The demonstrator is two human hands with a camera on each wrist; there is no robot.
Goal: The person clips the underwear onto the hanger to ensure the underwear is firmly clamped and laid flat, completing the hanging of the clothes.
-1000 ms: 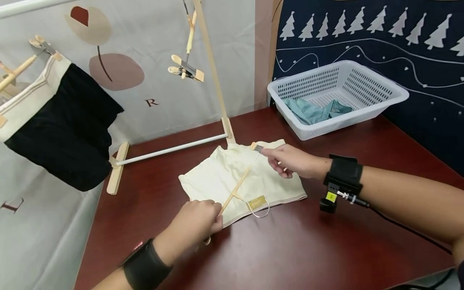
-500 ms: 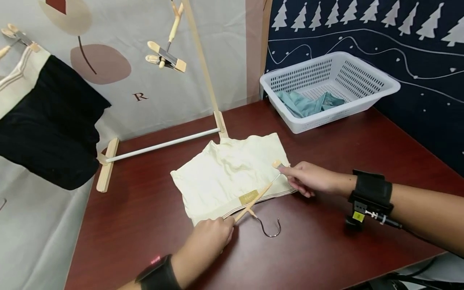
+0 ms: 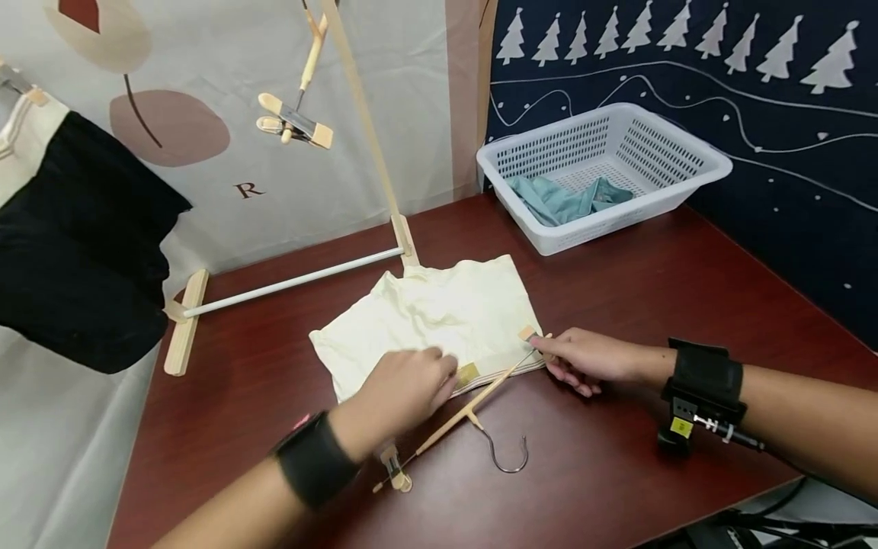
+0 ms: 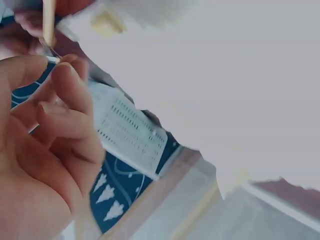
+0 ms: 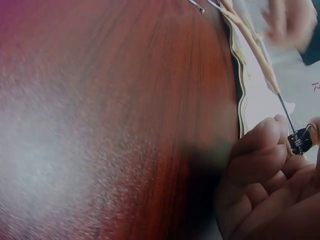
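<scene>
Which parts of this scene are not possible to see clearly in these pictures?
- Head view: the left hand covers part of the cream garment's waistband.
- Head view: the black garment is cut off by the left edge.
- Head view: the label text is too small.
- Left wrist view: glare washes out the cream garment.
</scene>
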